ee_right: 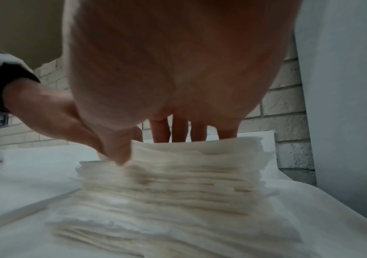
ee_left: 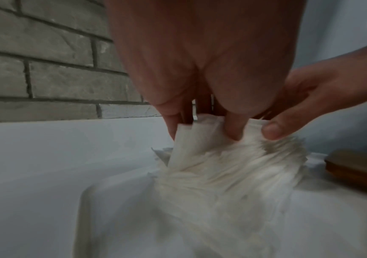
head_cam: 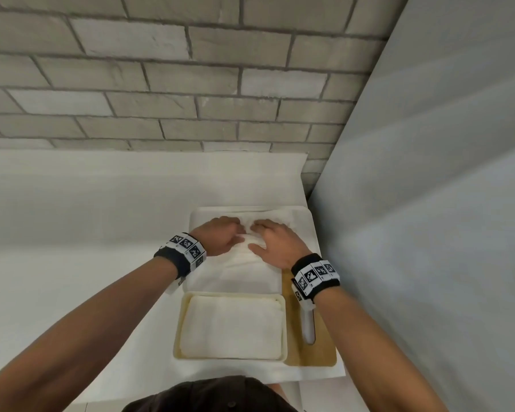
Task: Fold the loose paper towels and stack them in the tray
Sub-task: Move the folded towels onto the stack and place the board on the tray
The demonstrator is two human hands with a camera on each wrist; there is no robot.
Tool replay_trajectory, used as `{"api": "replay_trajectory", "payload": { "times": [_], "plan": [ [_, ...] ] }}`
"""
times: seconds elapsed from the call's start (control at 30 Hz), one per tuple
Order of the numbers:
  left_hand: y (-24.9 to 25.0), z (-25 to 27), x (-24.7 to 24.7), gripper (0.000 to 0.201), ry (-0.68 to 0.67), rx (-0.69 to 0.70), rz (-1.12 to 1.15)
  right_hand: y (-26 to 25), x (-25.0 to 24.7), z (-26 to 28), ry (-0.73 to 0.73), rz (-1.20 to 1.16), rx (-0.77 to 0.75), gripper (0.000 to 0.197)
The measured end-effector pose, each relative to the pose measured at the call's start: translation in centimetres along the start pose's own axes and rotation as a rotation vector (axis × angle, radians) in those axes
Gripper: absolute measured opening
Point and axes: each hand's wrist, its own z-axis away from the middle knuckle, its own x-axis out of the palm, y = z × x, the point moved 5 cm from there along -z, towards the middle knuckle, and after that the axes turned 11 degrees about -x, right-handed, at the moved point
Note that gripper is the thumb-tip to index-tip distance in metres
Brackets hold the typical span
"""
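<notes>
A pile of loose white paper towels lies on the white counter, just beyond a cream tray. The tray holds a neat stack of folded towels. Both hands meet at the far end of the loose pile. My left hand pinches the raised edge of the top paper towel. My right hand holds the same edge, with its thumb in front and its fingers behind the sheet. The loose stack shows many layers and is blurred.
A wooden board lies right of the tray with a white-handled tool on it. A grey brick wall stands behind the counter. A pale panel closes the right side. The white counter stretches left.
</notes>
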Motion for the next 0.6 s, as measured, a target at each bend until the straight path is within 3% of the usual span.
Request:
{"api": "replay_trajectory", "payload": {
  "times": [0.1,0.3,0.47,0.6],
  "plan": [
    [0.4,0.2,0.5,0.050,-0.013,-0.014,-0.088,0.1,0.3,-0.4,-0.005,0.079,-0.007,0.057],
    [0.3,-0.6,-0.2,0.036,0.017,-0.059,-0.075,0.4,0.2,-0.9,-0.014,0.137,-0.036,0.063],
    [0.8,-0.6,-1.5,0.036,0.076,-0.093,-0.092,0.3,-0.2,-1.9,0.079,0.231,-0.017,0.041],
    [1.0,0.7,-4.0,0.040,0.180,-0.146,0.028,0.4,-1.9,-2.4,0.154,0.254,0.003,0.033]
  ]
}}
